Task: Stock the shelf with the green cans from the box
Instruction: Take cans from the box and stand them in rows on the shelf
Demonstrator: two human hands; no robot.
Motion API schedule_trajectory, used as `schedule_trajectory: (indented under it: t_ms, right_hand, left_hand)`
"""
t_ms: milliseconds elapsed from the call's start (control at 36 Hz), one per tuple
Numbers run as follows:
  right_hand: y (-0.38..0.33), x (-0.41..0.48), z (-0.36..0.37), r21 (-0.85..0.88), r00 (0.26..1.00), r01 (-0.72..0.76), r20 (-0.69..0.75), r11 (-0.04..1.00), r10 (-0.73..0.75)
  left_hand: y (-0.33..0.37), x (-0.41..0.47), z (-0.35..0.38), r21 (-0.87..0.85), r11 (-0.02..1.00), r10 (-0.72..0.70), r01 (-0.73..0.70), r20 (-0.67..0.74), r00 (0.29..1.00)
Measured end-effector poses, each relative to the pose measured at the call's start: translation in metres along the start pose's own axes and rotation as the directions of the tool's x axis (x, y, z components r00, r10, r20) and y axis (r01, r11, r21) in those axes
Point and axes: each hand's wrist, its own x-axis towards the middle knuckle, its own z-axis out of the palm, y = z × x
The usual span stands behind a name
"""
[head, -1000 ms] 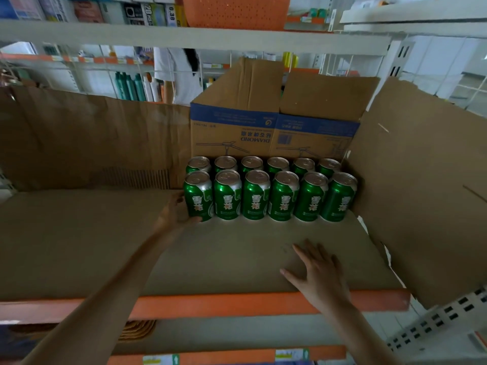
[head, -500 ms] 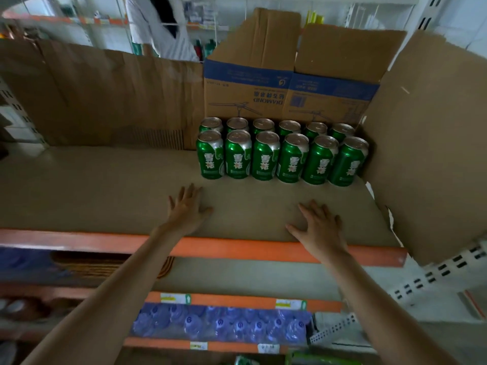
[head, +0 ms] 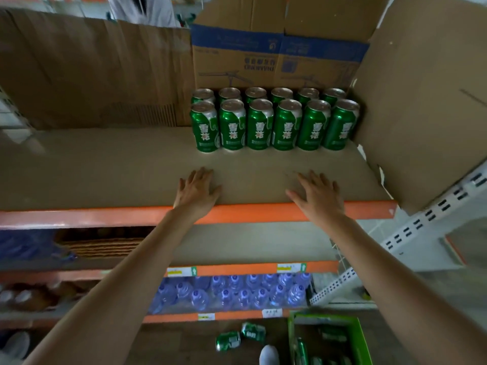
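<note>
Two rows of green cans stand upright at the back right of the cardboard-lined shelf. My left hand and my right hand lie flat with spread fingers on the shelf's front, near its orange edge, well in front of the cans. Neither hand holds anything. On the floor below stands a green box with several cans inside, and two loose green cans lie on their sides left of it.
A brown and blue carton stands behind the cans. Cardboard sheets line the back left and right side. Water bottles fill a lower shelf. A white perforated upright runs at the right. A shoe tip shows below.
My left hand left the leftmost can and drew back to the shelf's front. Both hands slid toward the orange edge. The view tilted down, revealing the floor, box and loose cans.
</note>
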Motion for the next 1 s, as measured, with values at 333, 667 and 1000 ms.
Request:
schedule_trajectory:
  t_ms: [333, 667, 1000]
  right_hand:
    - [-0.015, -0.068, 0.012, 0.038, 0.99, -0.124, -0.063, 0.992, 0.126]
    - [0.001, -0.164, 0.035, 0.078, 0.936, -0.352, 0.009, 0.933, 0.352]
    - [0.05, -0.288, 0.076, 0.183, 0.816, -0.574, 0.047, 0.798, 0.576]
  left_hand:
    - [0.01, -0.025, 0.002, 0.062, 0.972, 0.228, -0.228, 0.017, 0.974]
    - [0.062, -0.081, 0.041, 0.099, 0.848, 0.519, -0.52, 0.035, 0.854]
    - [0.12, -0.153, 0.098, 0.086, 0.669, 0.659, -0.739, 0.392, 0.642]
